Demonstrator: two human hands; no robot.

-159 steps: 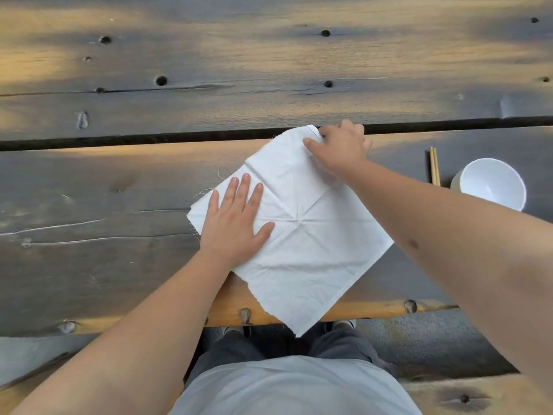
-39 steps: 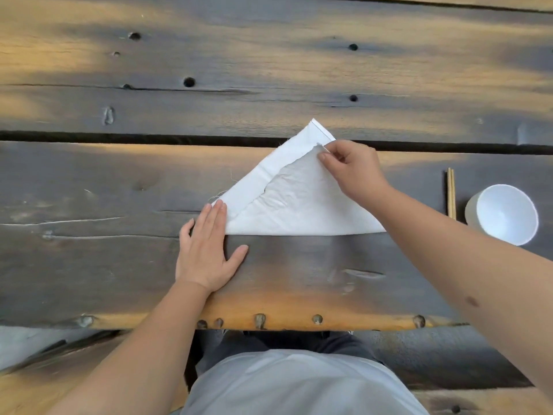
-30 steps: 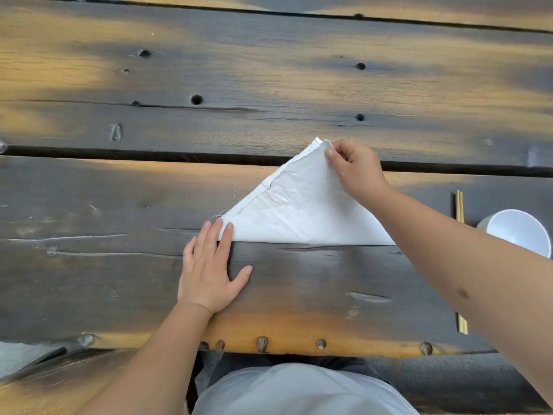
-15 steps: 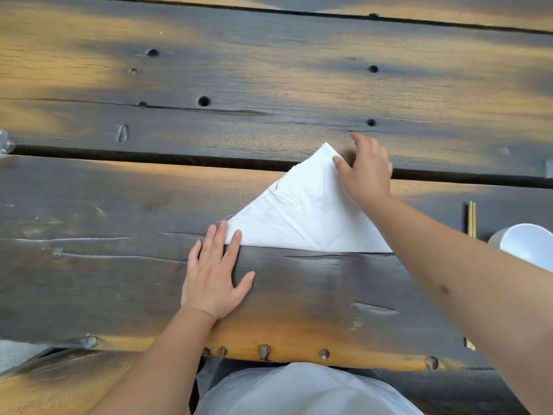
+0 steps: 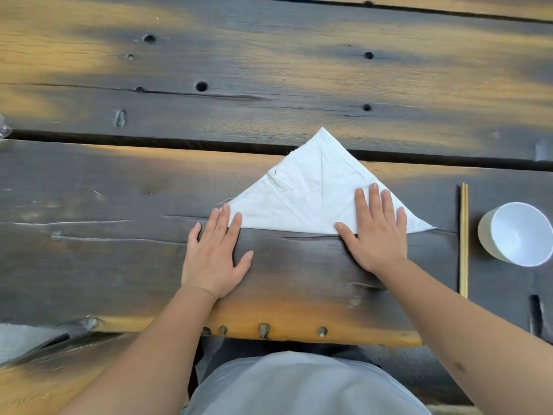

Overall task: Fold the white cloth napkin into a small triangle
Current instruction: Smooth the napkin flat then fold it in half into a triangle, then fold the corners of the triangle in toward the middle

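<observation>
White cloth napkin [image 5: 314,202], folded into a large triangle, lies mid-frame on the dark wooden plank table [image 5: 119,265]. Left hand [image 5: 214,256] and right hand [image 5: 375,232] press flat, fingers spread, on its lower corners; smooth the crease outward evenly before folding again.

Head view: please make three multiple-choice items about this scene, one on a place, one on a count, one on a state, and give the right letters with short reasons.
1. Where do the chopsticks lie?
A. between the napkin and the white bowl
B. left of the napkin
C. inside the bowl

2. How many hands touch the napkin?
A. none
B. one
C. two

3. What shape is the napkin in?
A. open square
B. flat triangle
C. rolled tube

Answers:
1 A: the chopsticks lie to the right of the napkin, with the bowl beyond them.
2 C: the left hand presses the left corner and the right hand lies flat on the right part.
3 B: it has a straight near edge and its point faces away.
</observation>
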